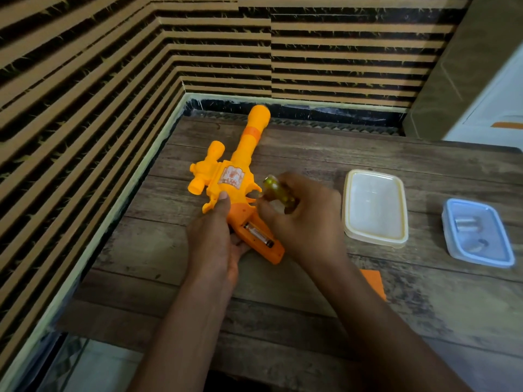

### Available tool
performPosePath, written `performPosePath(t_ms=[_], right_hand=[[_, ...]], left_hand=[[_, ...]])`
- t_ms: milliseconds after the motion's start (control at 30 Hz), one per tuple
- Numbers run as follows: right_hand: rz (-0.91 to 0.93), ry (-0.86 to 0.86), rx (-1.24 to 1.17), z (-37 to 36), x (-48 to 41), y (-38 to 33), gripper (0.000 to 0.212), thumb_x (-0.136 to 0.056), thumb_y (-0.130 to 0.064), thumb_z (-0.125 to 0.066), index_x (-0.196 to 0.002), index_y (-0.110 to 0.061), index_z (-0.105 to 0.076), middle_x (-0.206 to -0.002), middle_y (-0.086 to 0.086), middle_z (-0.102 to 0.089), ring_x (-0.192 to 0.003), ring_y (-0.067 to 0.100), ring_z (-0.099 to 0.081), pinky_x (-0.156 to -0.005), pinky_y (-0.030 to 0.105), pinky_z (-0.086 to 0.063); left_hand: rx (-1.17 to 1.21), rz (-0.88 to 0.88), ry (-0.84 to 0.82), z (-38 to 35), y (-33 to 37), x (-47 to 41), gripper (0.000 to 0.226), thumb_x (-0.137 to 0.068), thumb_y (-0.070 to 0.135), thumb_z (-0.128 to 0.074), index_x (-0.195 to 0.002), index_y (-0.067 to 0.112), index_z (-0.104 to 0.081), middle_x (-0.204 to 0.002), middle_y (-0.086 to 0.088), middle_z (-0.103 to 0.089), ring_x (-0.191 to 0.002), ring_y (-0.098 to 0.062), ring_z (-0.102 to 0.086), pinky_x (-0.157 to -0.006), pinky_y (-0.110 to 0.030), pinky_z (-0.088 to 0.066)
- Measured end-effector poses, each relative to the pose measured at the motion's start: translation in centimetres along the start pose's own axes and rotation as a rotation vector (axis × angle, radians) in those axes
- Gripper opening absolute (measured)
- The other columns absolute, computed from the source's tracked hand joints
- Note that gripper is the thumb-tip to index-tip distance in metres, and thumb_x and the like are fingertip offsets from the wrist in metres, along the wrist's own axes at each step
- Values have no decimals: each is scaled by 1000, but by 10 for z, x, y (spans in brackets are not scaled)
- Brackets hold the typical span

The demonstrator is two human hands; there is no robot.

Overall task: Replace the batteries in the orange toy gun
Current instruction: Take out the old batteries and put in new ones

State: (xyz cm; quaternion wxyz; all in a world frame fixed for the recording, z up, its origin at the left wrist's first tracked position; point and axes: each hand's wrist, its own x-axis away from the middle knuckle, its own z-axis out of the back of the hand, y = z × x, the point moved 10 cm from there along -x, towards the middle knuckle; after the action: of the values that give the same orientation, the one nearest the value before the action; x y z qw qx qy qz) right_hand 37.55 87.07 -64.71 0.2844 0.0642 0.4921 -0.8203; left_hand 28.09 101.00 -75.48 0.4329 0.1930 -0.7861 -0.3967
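Orange-yellow plastic toy gun (226,179) is laid flat on the wood-grain table (311,154), barrel pointed twd the striped wall. Its handle is clamped by the left grip (215,239), thumb pressed on the body. Handle compartment is seen open w/ a cylindrical battery (259,234) inside. A translucent yellow-green tool handle (276,189) is clasped in the right grip (305,216), nr the trigger. A flat orange cover piece (373,281) is seen by the right forearm. Further right: white-lidded rectangular box (375,207), then blue-lidded clear box (478,233).
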Motion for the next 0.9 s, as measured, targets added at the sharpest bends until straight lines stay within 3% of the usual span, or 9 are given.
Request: performPosePath(t_ms=[67, 100, 167, 233, 367, 500, 667, 800, 900], right_hand=[[63, 42, 46, 4, -6, -8, 9, -84, -17, -76, -91, -20, -71, -67, -14, -62, -58, -1, -56, -55, 15, -44], [78, 28, 104, 3, -7, -7, 8, -86, -19, -74, -93, -19, -69, -73, -9, -67, -62, 3, -60, -57, 26, -51], [66, -122, 274, -12, -11, 1, 9, -90, -25, -65, -92, -17, -63, -80, 4, -69, -71, 27, -66, -58, 38, -53], [55, -297, 436, -27, -13, 10, 11, -90, -28, -58, -91, -17, -58, -86, 9, -68, -81, 37, -66, -61, 36, -48], [43, -464, 484, -41, -15, 14, 17, -93, -26, -47, -98, -17, -61, -99, 11, -70, -92, 35, -67, -69, 37, -51], [76, -417, 472, -46, -16, 20, 9, -91, -12, -61, -95, -19, -61, -95, 8, -71, -86, 32, -68, -70, 40, -57], [117, -281, 290, -39, -17, 21, 16, -91, -22, -56, -100, -13, -66, -96, 5, -65, -84, 26, -64, -68, 43, -56], [192, -172, 73, -21, -14, 0, 39, -88, -36, -50, -103, -8, -73, -95, 5, -54, -79, 12, -52, -67, 20, -44], [211, -73, -28, -1, -11, -14, 26, -91, -25, -59, -106, -9, -74, -95, 5, -56, -83, 10, -55, -70, 19, -47]], left_hand=[[23, -8, 20, 2, 3, 1, 29, -104, 36, -61, -123, 15, -68, -111, -17, -78, -94, -30, -78, -71, -45, -62], [18, -5, 27, 2, 2, 2, 28, -103, 36, -62, -122, 16, -68, -112, -17, -77, -98, -32, -77, -73, -46, -62], [17, -19, 51, 4, 1, 3, 22, -102, 36, -64, -116, 19, -68, -111, -15, -77, -100, -32, -76, -74, -46, -62], [2, -82, 88, 8, 7, 4, 17, -100, 35, -68, -110, 21, -72, -109, -13, -78, -99, -33, -77, -79, -52, -63], [-74, -244, 144, 12, 24, 7, 30, -98, 28, -73, -69, 31, -82, -82, -4, -81, -91, -35, -78, -90, -62, -61], [-154, -323, 169, 13, 31, 13, 35, -97, 31, -73, -63, 39, -80, -70, 7, -77, -83, -21, -76, -90, -57, -62], [-211, -409, 166, 10, 41, 20, 20, -94, 32, -76, -76, 23, -80, -73, 2, -78, -80, -19, -77, -83, -51, -65], [-207, -396, 148, 11, 40, 19, 15, -93, 33, -77, -87, 20, -82, -83, -1, -81, -89, -22, -79, -87, -53, -64], [-190, -355, 159, 13, 38, 17, 21, -93, 34, -77, -79, 18, -80, -75, 2, -79, -83, -18, -77, -87, -49, -64]])
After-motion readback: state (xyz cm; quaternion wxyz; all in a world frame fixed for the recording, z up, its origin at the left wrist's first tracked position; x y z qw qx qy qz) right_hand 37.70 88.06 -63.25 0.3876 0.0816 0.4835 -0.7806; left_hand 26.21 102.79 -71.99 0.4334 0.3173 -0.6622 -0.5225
